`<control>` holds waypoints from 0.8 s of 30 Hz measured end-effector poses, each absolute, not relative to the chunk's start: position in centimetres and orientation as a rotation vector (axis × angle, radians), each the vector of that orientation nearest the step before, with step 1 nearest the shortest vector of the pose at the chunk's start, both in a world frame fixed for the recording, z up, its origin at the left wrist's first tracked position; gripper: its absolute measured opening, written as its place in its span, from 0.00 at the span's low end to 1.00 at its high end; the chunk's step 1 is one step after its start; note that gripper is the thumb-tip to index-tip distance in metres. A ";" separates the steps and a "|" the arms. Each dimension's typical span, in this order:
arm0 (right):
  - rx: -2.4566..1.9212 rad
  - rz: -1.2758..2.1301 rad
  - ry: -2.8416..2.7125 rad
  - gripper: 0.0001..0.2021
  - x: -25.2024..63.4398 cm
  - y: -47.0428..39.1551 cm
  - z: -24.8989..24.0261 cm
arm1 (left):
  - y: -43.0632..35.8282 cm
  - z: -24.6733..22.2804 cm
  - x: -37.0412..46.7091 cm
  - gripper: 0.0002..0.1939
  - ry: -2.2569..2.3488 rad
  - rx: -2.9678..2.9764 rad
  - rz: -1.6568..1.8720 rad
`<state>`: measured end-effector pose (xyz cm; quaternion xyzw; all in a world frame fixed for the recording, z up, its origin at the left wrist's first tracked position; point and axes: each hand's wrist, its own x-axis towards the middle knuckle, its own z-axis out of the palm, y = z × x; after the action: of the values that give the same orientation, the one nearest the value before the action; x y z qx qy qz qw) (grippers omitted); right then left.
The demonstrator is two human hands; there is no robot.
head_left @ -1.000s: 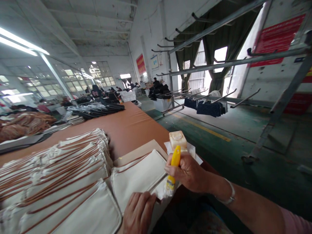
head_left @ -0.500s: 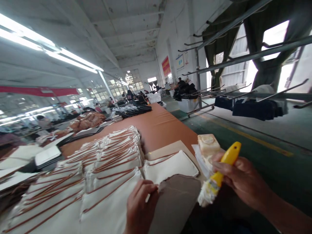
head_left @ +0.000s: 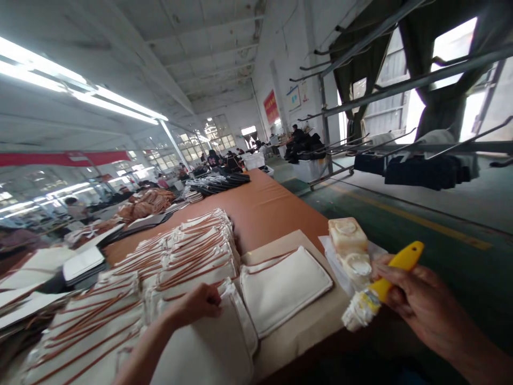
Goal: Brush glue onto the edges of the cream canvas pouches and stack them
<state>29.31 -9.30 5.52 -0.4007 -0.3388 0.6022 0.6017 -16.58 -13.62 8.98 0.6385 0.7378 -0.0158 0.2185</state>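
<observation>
Left hand point(head_left: 203, 303) pinching panel point(head_left: 204, 347) at its edge, lower centre of frame; right hand point(head_left: 412, 294), grip closed round brush point(head_left: 398, 267), lower right; bristles point(head_left: 356, 313) pasty, near board point(head_left: 296, 339); step looks like turning panel leftward; next move seems to call for a flat release.

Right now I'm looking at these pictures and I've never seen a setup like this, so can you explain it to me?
There's no machine here, just a person's two bare hands, seen from a camera worn on that person's head, looking forward and down. The right hand holds a yellow-handled paintbrush, its bristles caked white. The left hand is closed at the upper edge of a pale panel. Rows of cream pieces with brown strips cover part of the brown-covered table. Another cream piece lies on a tan board, with a stained plastic container nearby.
</observation>
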 end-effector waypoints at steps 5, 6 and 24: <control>-0.986 1.435 -0.651 0.20 31.7 -8.6 4.8 | -12.5 3.3 -15.1 0.09 2.354 1.911 -0.080; -0.978 1.422 -0.641 0.19 32.0 -8.5 4.7 | -11.9 3.0 -14.2 0.12 2.376 1.965 -0.066; -1.069 1.337 -0.464 0.22 34.5 -7.7 1.8 | 9.7 -6.6 0.4 0.16 2.188 1.943 -0.033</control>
<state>34.53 -7.68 1.76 -0.4671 -0.2026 0.5841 0.6321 0.39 9.70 -6.65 0.6601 0.7434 -0.0112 0.1076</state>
